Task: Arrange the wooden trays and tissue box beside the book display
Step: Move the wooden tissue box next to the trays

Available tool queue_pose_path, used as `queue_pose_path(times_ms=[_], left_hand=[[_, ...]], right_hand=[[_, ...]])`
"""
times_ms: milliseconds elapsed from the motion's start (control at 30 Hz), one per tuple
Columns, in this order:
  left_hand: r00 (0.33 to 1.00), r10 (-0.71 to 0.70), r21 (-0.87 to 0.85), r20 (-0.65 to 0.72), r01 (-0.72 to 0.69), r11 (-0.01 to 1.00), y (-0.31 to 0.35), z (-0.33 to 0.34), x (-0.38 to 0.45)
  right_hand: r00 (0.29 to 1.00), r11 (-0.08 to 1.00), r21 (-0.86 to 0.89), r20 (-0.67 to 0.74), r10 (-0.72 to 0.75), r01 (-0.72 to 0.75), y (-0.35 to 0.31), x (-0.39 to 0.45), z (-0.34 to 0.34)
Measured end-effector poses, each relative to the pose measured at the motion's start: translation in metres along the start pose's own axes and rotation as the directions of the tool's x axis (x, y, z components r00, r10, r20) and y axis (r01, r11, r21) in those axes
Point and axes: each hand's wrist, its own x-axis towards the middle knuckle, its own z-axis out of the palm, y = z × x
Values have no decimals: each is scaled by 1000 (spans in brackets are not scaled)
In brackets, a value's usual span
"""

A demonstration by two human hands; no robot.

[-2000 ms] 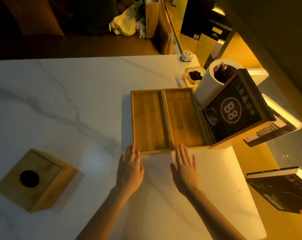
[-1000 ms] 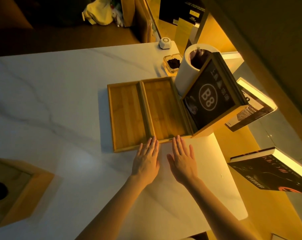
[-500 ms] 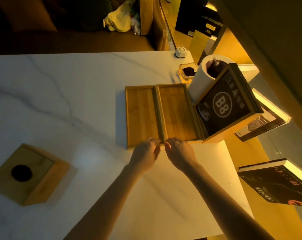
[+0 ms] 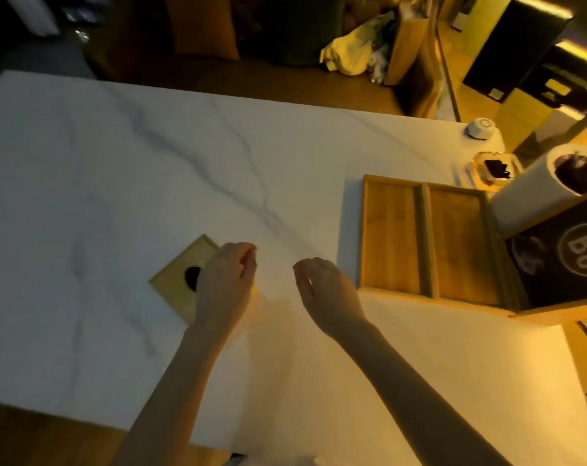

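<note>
Two shallow wooden trays lie side by side on the white marble table [image 4: 117, 196]: the left tray [image 4: 389, 237] and the right tray [image 4: 460, 247], which touches the book display [image 4: 561, 264], a wooden stand holding a dark "B8" cover. The wooden tissue box [image 4: 181, 284], with a round dark hole on top, sits to the left of the trays. My left hand [image 4: 228, 280] hovers over the box's right part, fingers loosely curled, holding nothing, and hides that side. My right hand [image 4: 325, 290] floats between the box and the trays, also curled and empty.
A white paper roll [image 4: 534, 196] stands behind the display. A small glass dish with dark contents [image 4: 493, 168] and a round white device [image 4: 481, 128] sit at the far right corner. Bags and furniture lie beyond the far edge.
Both hands have left the trays' near edge and moved left toward the tissue box. The view has swung left. The trays stay side by side against the display.
</note>
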Motion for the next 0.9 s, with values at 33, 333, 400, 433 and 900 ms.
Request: queue_pose_path(times_ms=[33,333,400,433,900], left_hand=[[999,-45,15,-26,46,999,-14,-7,-2],[885,-455,110,94,445,889,-109,-28,-35],[833,-522,-92,181,543,835,-115,-32,-35],[813,-533,-203,233,577,791,-117,-34,-35],[854,-459,-324,245,518,792,-124,-44,-30]], right_hand=[[1000,999,37,14,22,-23,-7,-1,12],[920,878,348,329,215,-330,-45,-2,90],[904,835,399,352,242,-379,-48,-1,97],[900,824,405,349,261,-396,-50,0,101],[936,897,280,189,297,-341,-59,7,96]])
